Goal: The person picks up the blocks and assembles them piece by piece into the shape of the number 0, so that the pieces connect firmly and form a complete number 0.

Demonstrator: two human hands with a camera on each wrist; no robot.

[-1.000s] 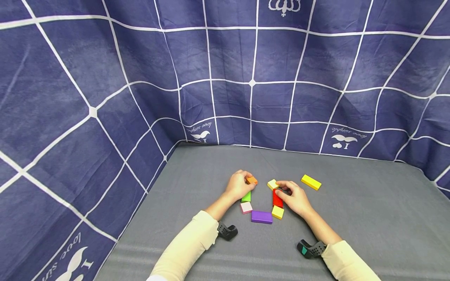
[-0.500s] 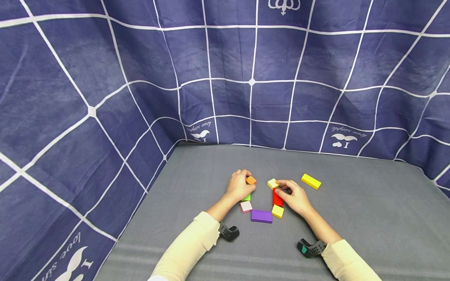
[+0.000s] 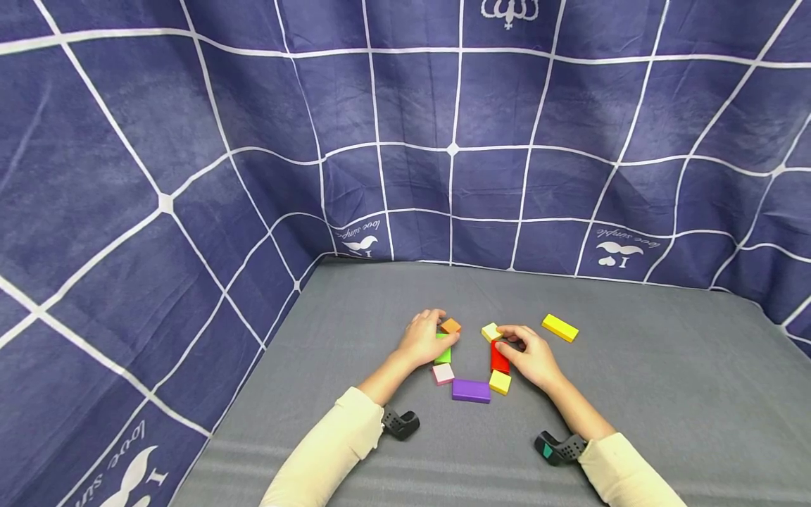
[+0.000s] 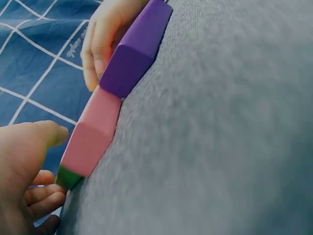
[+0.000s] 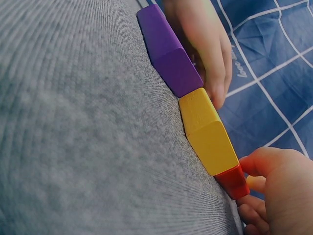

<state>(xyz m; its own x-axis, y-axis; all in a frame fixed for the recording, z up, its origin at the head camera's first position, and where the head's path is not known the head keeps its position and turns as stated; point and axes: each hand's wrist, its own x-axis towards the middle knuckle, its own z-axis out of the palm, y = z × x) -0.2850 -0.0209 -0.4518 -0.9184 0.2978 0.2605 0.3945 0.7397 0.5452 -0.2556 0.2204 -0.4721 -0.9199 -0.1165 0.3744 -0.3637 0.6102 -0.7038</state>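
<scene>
My left hand (image 3: 423, 339) lies beside the green block (image 3: 443, 349) with its thumb over it, fingers loosely bent. Just past those fingers is an orange block (image 3: 451, 326). My right hand (image 3: 531, 354) rests its thumb at the red block (image 3: 500, 356), while its index finger touches the edge of a pale yellow block (image 3: 491, 332). A pink block (image 3: 443, 373), a purple block (image 3: 471, 391) and a yellow block (image 3: 500, 382) lie at the near side. In the left wrist view the pink block (image 4: 90, 132) hides most of the green one.
A long yellow block (image 3: 560, 328) lies apart at the back right on the grey cloth surface (image 3: 608, 366). Blue curtains (image 3: 405, 141) with white lines stand behind and at the left. Each wrist wears a black band, the right one (image 3: 560, 449) nearer the front.
My left hand has let go of the orange block and drawn slightly back and left, uncovering more of the green block. The right hand stays in place.
</scene>
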